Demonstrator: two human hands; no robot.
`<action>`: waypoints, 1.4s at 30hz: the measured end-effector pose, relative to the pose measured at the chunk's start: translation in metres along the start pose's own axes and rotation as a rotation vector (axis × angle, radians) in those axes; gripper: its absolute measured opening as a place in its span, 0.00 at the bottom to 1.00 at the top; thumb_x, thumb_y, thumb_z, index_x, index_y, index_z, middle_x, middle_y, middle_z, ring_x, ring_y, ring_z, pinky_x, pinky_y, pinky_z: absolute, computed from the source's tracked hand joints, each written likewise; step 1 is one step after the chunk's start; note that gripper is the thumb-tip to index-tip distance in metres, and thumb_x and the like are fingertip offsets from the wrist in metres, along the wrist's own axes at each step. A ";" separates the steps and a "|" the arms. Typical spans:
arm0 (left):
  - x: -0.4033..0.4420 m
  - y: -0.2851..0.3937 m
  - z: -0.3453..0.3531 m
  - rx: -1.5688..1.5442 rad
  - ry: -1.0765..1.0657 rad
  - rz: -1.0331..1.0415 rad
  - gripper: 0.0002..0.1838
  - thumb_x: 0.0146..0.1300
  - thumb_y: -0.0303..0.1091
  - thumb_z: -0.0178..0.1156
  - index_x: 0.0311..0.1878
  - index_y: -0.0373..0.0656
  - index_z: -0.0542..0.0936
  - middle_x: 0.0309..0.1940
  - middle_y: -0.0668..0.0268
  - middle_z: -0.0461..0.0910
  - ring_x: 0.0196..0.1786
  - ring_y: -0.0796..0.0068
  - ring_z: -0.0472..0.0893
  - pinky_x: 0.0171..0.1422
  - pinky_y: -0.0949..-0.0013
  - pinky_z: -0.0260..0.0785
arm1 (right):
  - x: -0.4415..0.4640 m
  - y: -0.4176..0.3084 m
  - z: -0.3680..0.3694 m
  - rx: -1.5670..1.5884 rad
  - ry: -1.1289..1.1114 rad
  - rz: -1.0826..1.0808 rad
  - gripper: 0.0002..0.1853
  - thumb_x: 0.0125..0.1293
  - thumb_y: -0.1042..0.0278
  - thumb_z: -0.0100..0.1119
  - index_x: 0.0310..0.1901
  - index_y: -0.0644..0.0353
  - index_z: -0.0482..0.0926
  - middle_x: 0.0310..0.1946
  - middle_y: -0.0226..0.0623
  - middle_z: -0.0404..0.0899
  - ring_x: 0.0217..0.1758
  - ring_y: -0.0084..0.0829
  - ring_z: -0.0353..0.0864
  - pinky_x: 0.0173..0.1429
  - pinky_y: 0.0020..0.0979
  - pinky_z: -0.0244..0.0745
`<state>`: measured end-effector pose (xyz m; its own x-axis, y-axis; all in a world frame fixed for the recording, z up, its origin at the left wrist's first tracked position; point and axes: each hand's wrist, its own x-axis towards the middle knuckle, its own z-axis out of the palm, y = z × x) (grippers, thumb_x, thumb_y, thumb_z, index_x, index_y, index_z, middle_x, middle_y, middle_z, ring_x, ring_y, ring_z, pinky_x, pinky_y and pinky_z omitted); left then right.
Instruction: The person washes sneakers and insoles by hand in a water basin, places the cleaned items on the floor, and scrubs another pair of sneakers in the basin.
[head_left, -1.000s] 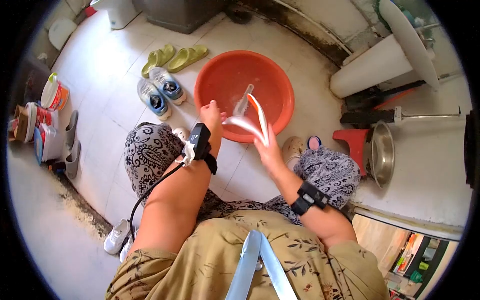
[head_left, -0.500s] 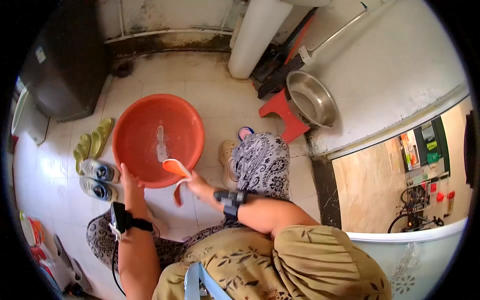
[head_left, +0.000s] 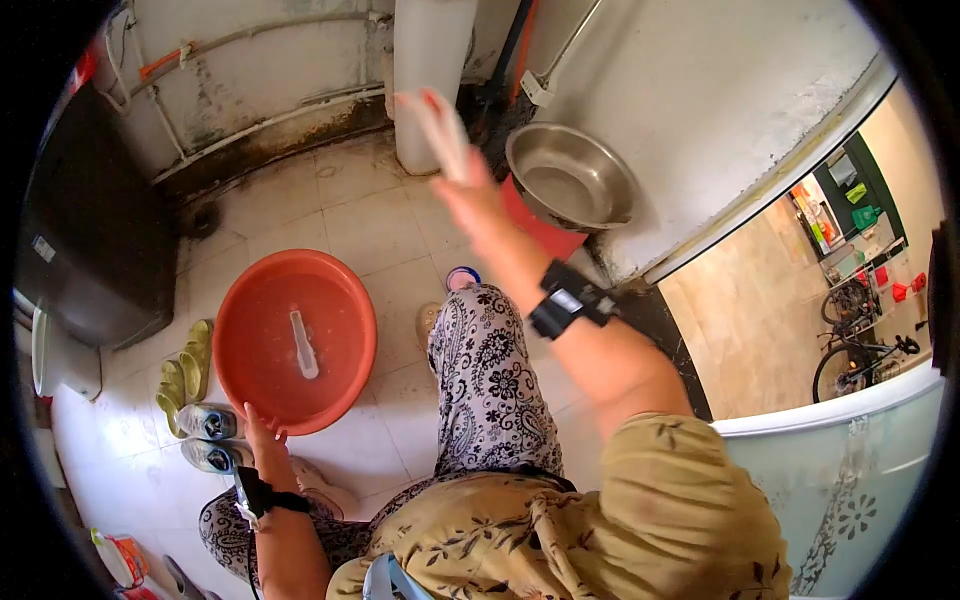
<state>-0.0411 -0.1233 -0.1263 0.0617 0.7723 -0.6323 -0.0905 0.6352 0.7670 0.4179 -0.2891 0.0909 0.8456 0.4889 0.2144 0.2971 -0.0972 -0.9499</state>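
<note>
While the left hand [head_left: 264, 442] sits open at the near rim of the tub [head_left: 258, 315], perhaps steadying, the right hand [head_left: 472, 198], grip closed, has a blurred strip [head_left: 452, 142] by its near end, farther right, length free.

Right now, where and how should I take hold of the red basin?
Probably take the red basin by its rim, coming from your right: the rim is round and raised, and floor tiles show on that side, whereas green slippers and shoes crowd the left. Your left hand is at the near edge.
</note>
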 end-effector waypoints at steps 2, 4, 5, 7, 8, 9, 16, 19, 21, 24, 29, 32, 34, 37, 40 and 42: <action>0.000 -0.002 0.002 0.021 0.008 0.006 0.36 0.55 0.63 0.55 0.60 0.49 0.65 0.54 0.65 0.67 0.51 0.62 0.68 0.49 0.59 0.60 | 0.013 0.025 -0.062 -0.040 0.093 0.134 0.41 0.51 0.65 0.62 0.66 0.62 0.54 0.39 0.38 0.74 0.31 0.27 0.73 0.33 0.27 0.69; 0.003 -0.004 -0.002 0.029 -0.017 -0.016 0.28 0.57 0.60 0.55 0.56 0.55 0.67 0.47 0.73 0.68 0.43 0.70 0.72 0.41 0.63 0.60 | 0.035 0.068 -0.111 -0.397 0.248 0.138 0.38 0.50 0.65 0.60 0.64 0.65 0.58 0.43 0.43 0.76 0.36 0.32 0.76 0.40 0.30 0.71; 0.001 -0.003 0.000 0.029 -0.006 -0.012 0.28 0.57 0.60 0.55 0.56 0.55 0.67 0.47 0.73 0.68 0.43 0.70 0.72 0.41 0.63 0.60 | 0.038 0.075 -0.130 -0.562 0.268 0.253 0.37 0.49 0.66 0.60 0.63 0.63 0.61 0.47 0.49 0.74 0.47 0.36 0.76 0.50 0.32 0.69; -0.005 -0.004 0.007 0.071 0.003 -0.015 0.27 0.58 0.59 0.55 0.55 0.55 0.67 0.47 0.73 0.68 0.43 0.69 0.72 0.41 0.63 0.61 | 0.048 0.096 -0.162 -0.960 0.225 0.395 0.32 0.51 0.59 0.54 0.60 0.57 0.64 0.50 0.60 0.71 0.52 0.51 0.73 0.55 0.41 0.70; -0.011 -0.002 0.012 0.073 0.009 -0.014 0.27 0.58 0.59 0.55 0.55 0.55 0.67 0.47 0.73 0.68 0.43 0.69 0.72 0.41 0.63 0.61 | 0.054 0.116 -0.174 -1.001 0.268 0.446 0.31 0.51 0.59 0.53 0.60 0.55 0.65 0.52 0.60 0.69 0.54 0.53 0.71 0.56 0.43 0.69; -0.017 0.000 0.017 0.095 0.019 -0.015 0.27 0.58 0.58 0.55 0.55 0.55 0.67 0.47 0.73 0.68 0.42 0.69 0.72 0.40 0.63 0.62 | 0.062 0.134 -0.189 -1.041 0.220 0.488 0.33 0.50 0.57 0.56 0.60 0.56 0.65 0.52 0.59 0.69 0.55 0.52 0.69 0.57 0.41 0.68; -0.022 -0.005 0.024 0.157 -0.050 -0.043 0.26 0.60 0.56 0.54 0.56 0.54 0.66 0.45 0.69 0.70 0.38 0.70 0.73 0.37 0.67 0.65 | 0.058 0.117 -0.191 -1.268 0.088 0.562 0.37 0.47 0.50 0.63 0.60 0.53 0.66 0.54 0.49 0.70 0.59 0.46 0.67 0.58 0.38 0.68; -0.027 -0.009 0.029 0.142 -0.122 0.001 0.26 0.61 0.54 0.55 0.56 0.50 0.66 0.42 0.68 0.73 0.37 0.71 0.74 0.36 0.69 0.66 | 0.065 0.118 -0.193 -1.351 -0.057 0.618 0.36 0.46 0.47 0.63 0.58 0.56 0.70 0.53 0.48 0.72 0.58 0.43 0.70 0.57 0.37 0.69; -0.036 -0.007 0.034 0.135 -0.157 0.001 0.26 0.61 0.54 0.55 0.56 0.49 0.66 0.40 0.68 0.73 0.37 0.71 0.74 0.36 0.70 0.66 | 0.075 0.128 -0.198 -1.312 -0.138 0.652 0.36 0.46 0.46 0.62 0.56 0.58 0.72 0.52 0.49 0.74 0.56 0.42 0.72 0.55 0.37 0.69; -0.041 -0.006 0.041 0.134 -0.180 -0.003 0.25 0.61 0.52 0.55 0.56 0.48 0.67 0.39 0.69 0.75 0.36 0.72 0.76 0.36 0.70 0.67 | 0.079 0.134 -0.205 -1.264 -0.221 0.625 0.35 0.46 0.44 0.62 0.50 0.66 0.76 0.46 0.52 0.77 0.50 0.44 0.76 0.52 0.38 0.70; -0.033 -0.011 0.042 0.157 -0.167 -0.039 0.25 0.61 0.52 0.55 0.55 0.47 0.67 0.41 0.68 0.74 0.36 0.72 0.75 0.36 0.70 0.66 | 0.082 0.138 -0.214 -1.215 -0.207 0.556 0.42 0.55 0.29 0.45 0.50 0.68 0.75 0.49 0.58 0.73 0.56 0.49 0.71 0.58 0.38 0.64; -0.024 -0.015 0.039 0.178 -0.115 -0.018 0.25 0.61 0.52 0.55 0.55 0.47 0.67 0.42 0.68 0.73 0.39 0.73 0.74 0.38 0.69 0.66 | 0.083 0.141 -0.224 -1.116 -0.024 0.586 0.46 0.57 0.26 0.35 0.49 0.70 0.75 0.50 0.61 0.72 0.58 0.52 0.68 0.61 0.38 0.60; -0.014 -0.018 0.028 0.141 -0.245 -0.039 0.27 0.60 0.53 0.56 0.56 0.48 0.66 0.45 0.69 0.73 0.42 0.74 0.72 0.41 0.70 0.65 | 0.083 0.136 -0.230 -1.090 -0.038 0.587 0.45 0.58 0.27 0.33 0.48 0.70 0.76 0.51 0.61 0.71 0.59 0.53 0.68 0.62 0.39 0.60; -0.056 0.008 0.046 0.149 -0.222 0.046 0.25 0.58 0.52 0.58 0.54 0.47 0.70 0.43 0.71 0.74 0.43 0.77 0.72 0.45 0.73 0.64 | 0.071 0.087 -0.189 -1.098 -0.063 0.329 0.36 0.63 0.36 0.37 0.53 0.66 0.73 0.51 0.56 0.72 0.59 0.50 0.69 0.62 0.39 0.61; -0.017 0.018 0.034 -0.029 -0.248 0.017 0.19 0.59 0.46 0.58 0.47 0.44 0.74 0.37 0.72 0.75 0.37 0.77 0.74 0.37 0.70 0.67 | 0.066 0.072 -0.113 -0.806 -0.217 0.020 0.27 0.63 0.49 0.50 0.56 0.60 0.71 0.53 0.51 0.72 0.59 0.44 0.69 0.63 0.36 0.61; -0.005 0.043 0.042 -0.075 -0.115 0.046 0.17 0.60 0.45 0.57 0.48 0.47 0.74 0.35 0.71 0.75 0.38 0.73 0.74 0.35 0.64 0.66 | 0.051 0.053 -0.037 -0.710 -0.393 -0.092 0.26 0.62 0.51 0.52 0.56 0.60 0.71 0.54 0.49 0.71 0.60 0.43 0.68 0.63 0.36 0.61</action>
<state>-0.0035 -0.0990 -0.0857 0.1686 0.7996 -0.5764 -0.1697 0.5996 0.7821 0.4931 -0.3009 0.0598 0.6260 0.7772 0.0642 0.6796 -0.5032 -0.5337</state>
